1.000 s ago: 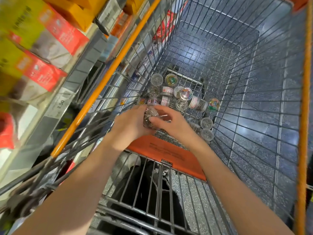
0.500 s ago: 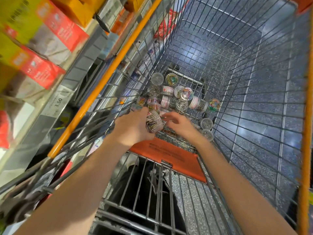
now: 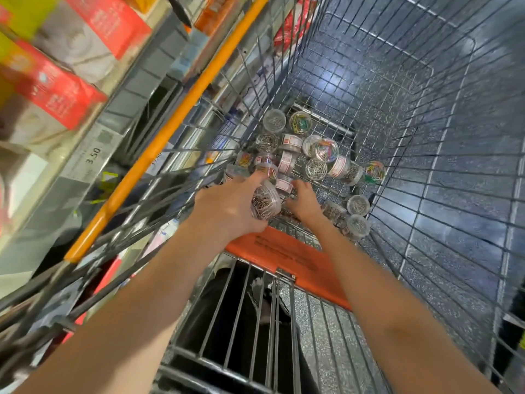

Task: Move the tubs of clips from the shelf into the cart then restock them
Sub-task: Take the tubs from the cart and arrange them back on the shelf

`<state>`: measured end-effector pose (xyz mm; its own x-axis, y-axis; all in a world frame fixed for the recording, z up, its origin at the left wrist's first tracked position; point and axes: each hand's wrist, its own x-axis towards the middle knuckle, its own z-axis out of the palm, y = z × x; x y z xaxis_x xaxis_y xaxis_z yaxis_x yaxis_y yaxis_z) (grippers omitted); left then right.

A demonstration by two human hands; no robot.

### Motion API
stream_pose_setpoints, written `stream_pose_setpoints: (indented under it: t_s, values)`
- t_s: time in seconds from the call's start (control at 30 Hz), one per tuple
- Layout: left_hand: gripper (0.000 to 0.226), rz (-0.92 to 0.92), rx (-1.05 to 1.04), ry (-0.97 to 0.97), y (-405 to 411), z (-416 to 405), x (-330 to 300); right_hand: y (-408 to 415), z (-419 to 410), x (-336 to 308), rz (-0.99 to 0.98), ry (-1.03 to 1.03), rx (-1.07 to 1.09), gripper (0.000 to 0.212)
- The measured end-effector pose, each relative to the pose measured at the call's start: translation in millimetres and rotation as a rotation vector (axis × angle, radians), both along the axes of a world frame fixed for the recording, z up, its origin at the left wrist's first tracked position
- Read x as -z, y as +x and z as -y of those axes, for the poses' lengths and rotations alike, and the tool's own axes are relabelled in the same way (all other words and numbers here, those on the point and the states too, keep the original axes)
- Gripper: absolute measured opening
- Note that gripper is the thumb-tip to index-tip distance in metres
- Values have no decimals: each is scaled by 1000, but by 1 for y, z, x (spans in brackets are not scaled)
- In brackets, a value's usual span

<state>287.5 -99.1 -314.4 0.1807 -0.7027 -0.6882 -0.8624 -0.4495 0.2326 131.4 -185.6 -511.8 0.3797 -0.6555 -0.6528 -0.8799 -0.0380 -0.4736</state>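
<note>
Several small clear tubs of clips (image 3: pixel 315 155) lie scattered on the wire floor of the cart (image 3: pixel 443 172); some hold silver clips, some coloured ones. My left hand (image 3: pixel 227 209) grips a clear tub of silver clips (image 3: pixel 264 201) low inside the cart, near its left wall. My right hand (image 3: pixel 304 199) reaches down among the tubs just to the right, fingers curled onto a white-labelled tub (image 3: pixel 285 184); whether it holds that tub is hidden by the hand.
The cart's orange rail (image 3: pixel 170 132) runs along a shelf (image 3: pixel 85 155) on the left with red and yellow boxes (image 3: pixel 54 89) and a 3.50 price tag. An orange child-seat flap (image 3: pixel 284 254) lies under my wrists. Speckled floor shows through the wires.
My left hand has taken the silver-clip tub alone and turned it. My right hand has let go of it and moved forward to the tubs on the cart floor.
</note>
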Motion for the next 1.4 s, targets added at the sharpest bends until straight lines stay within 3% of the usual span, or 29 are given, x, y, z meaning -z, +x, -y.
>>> stream_pose_setpoints:
  t_s: [0.2,0.4,0.67,0.83,1.13,1.4]
  values:
    - [84,43,36,-23,2,-3,2,3,5,13,-14,-47,-90,64]
    - [83,54,52,19,-1,-1,4,15,9,24,-69,-21,-72,52]
    - [85,77,60,14,-1,-2,3,18,6,33,-104,1,-180,74]
    - [82,91,60,-10,-1,-3,4,17,8,31,-96,-14,-179,71]
    - [84,87,45,31,-1,-2,7,3,2,-13,-32,-22,-141,65]
    - [82,27,26,-9,2,-2,-8,-2,6,-106,131,-55,-105,62]
